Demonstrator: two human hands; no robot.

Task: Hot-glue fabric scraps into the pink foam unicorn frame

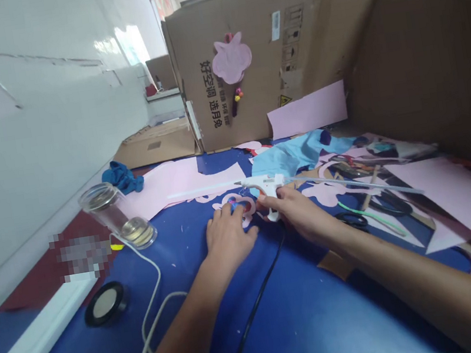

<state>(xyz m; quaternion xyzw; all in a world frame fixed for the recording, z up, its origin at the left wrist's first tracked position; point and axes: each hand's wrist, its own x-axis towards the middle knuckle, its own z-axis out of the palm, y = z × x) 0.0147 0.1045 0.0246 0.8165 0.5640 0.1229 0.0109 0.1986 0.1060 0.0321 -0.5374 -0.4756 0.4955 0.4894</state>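
Observation:
My right hand (pixel 296 208) is wrapped around the grip of a white hot glue gun (pixel 258 182), whose nozzle points left. A long clear glue stick (pixel 353 183) sticks out of its back, and a black cord (pixel 257 310) runs down from it. My left hand (pixel 229 237) lies palm down on the table, thumb spread from the fingers. Its fingertips touch the near left side of a pink flower-shaped paper cutout (pixel 248 217). Something small and blue shows by the index finger, partly hidden. Right of the gun lies another pink cutout (pixel 324 192).
A clear glass cup (pixel 119 216), a white power strip (pixel 48 325) and a round black-rimmed object (pixel 105 303) stand left. Pink paper sheets (pixel 186 178) and light blue cloth (pixel 288 155) lie behind. Scissors and paper scraps (pixel 394 202) clutter the right. Cardboard (pixel 250 102) walls the back.

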